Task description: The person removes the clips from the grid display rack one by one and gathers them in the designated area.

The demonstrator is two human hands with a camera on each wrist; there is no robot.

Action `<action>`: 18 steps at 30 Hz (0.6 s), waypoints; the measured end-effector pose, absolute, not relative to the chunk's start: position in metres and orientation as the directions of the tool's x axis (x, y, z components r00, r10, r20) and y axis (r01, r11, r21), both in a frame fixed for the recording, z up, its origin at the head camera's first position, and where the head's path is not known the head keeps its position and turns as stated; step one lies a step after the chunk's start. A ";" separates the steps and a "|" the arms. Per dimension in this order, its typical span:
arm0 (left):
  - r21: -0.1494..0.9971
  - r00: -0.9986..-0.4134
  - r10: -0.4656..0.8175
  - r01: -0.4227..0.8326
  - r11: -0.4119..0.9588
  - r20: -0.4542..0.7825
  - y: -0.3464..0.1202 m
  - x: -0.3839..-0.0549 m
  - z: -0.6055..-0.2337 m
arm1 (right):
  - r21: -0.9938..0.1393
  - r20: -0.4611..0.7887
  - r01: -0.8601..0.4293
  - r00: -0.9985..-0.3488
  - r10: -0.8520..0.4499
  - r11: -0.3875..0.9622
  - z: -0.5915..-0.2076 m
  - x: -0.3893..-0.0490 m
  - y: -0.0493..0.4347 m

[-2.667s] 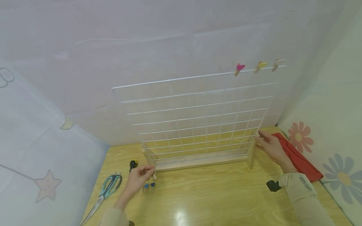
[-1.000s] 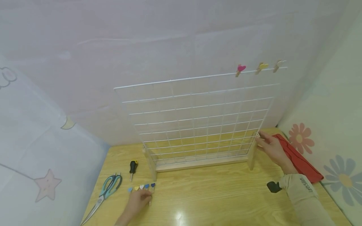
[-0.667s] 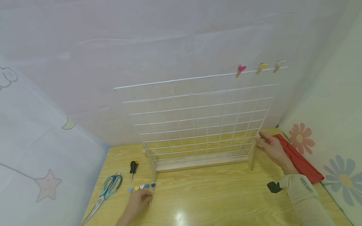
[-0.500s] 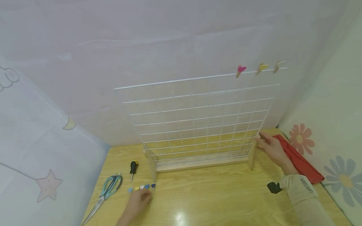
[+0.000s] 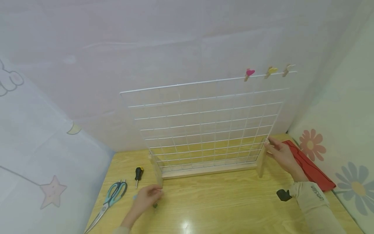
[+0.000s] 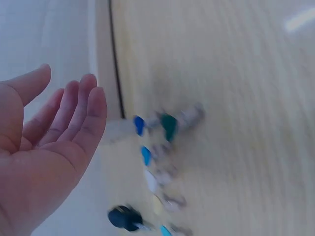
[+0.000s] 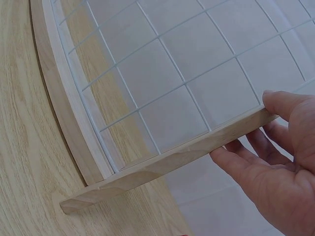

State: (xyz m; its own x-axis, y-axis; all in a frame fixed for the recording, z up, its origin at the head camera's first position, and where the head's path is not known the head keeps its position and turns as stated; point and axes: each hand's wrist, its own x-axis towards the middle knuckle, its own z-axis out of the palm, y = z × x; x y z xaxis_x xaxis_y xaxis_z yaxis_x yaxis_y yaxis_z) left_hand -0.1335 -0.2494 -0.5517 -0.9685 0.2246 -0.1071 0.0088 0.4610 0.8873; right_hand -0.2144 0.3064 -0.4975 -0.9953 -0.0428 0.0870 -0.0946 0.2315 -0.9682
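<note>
A white wire grid [image 5: 204, 123] stands upright in a wooden base with side posts. My right hand [image 5: 281, 154] grips the top of the right wooden post [image 7: 162, 169], thumb on one side and fingers on the other. My left hand [image 5: 147, 196] is over the table by the left post [image 5: 156, 169], fingers extended and palm bare in the left wrist view. Below it lies a green-heart clothespin [image 6: 170, 127], beside a row of clothespins with dark blue [image 6: 139, 125], blue [image 6: 146, 155], white [image 6: 151, 181], yellow [image 6: 157, 204] and light blue [image 6: 166, 231] hearts.
Pink [image 5: 250, 72], yellow [image 5: 271, 70] and whitish [image 5: 287, 69] clothespins clip the grid's top wire at right. Scissors [image 5: 112, 198] and a black screwdriver [image 5: 139, 174] lie at left. A red folded item [image 5: 309, 167] lies at the right edge, and a black object [image 5: 283, 195] shows beside my right sleeve.
My left hand came down from the left post to the clothespin row, let go of the green-heart clothespin there, and has since lifted away slightly. My right hand stays on its post.
</note>
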 end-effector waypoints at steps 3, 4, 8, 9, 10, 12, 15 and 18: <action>0.912 -0.953 0.269 -0.017 0.409 -0.139 -0.234 -0.141 -0.540 | -0.970 0.088 -0.096 -0.995 -0.045 0.222 -0.497 -0.214 0.308; 0.919 -0.948 0.286 -0.017 0.395 -0.140 -0.229 -0.144 -0.537 | -0.971 0.088 -0.096 -0.995 -0.045 0.220 -0.497 -0.214 0.308; 0.928 -0.923 0.364 0.023 0.371 -0.123 -0.209 -0.155 -0.522 | -0.972 0.089 -0.096 -0.995 -0.042 0.215 -0.498 -0.214 0.308; 0.930 -0.916 0.384 0.036 0.366 -0.116 -0.203 -0.159 -0.517 | -0.972 0.089 -0.095 -0.995 -0.040 0.213 -0.499 -0.214 0.308; 0.931 -0.908 0.402 0.042 0.362 -0.115 -0.198 -0.162 -0.512 | -0.973 0.089 -0.095 -0.995 -0.039 0.212 -0.499 -0.214 0.308; 0.935 -0.895 0.433 0.058 0.350 -0.107 -0.187 -0.169 -0.501 | -0.973 0.089 -0.095 -0.995 -0.039 0.211 -0.500 -0.215 0.308; 0.950 -0.878 0.470 0.066 0.306 -0.091 -0.172 -0.180 -0.484 | -0.972 0.084 -0.091 -0.996 -0.040 0.219 -0.500 -0.215 0.308; 0.957 -0.870 0.488 0.077 0.281 -0.073 -0.159 -0.191 -0.468 | -0.969 0.074 -0.082 -0.996 -0.044 0.231 -0.500 -0.215 0.308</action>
